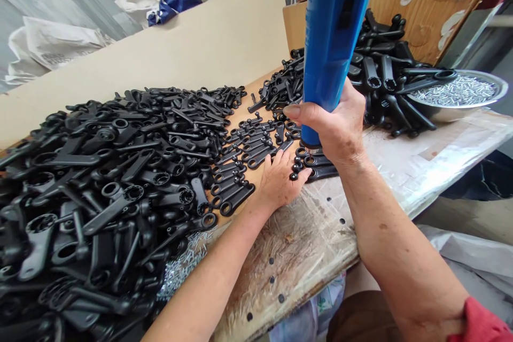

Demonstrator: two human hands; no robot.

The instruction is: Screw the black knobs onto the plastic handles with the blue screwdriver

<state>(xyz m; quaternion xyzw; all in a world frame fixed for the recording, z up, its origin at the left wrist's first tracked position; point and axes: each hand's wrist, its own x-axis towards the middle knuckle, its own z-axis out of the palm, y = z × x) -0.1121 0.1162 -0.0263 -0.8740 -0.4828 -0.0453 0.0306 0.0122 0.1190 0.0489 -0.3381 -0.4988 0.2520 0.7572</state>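
My right hand is wrapped round a blue upright tool, whose dark lower end is just above some black handle parts at the centre right. My left hand lies low on the worktop with its fingers spread. Its fingertips touch or nearly touch the black parts, and its thumb is beside the ones under the tool. Rows of similar black parts with ring ends lie side by side to the left of my left hand. Whether a small piece is under my left fingers cannot be seen.
A large heap of black handles covers the left side. More are piled at the back right, beside a metal bowl of small silver pins. Loose pins lie near the left forearm. A cream board stands behind.
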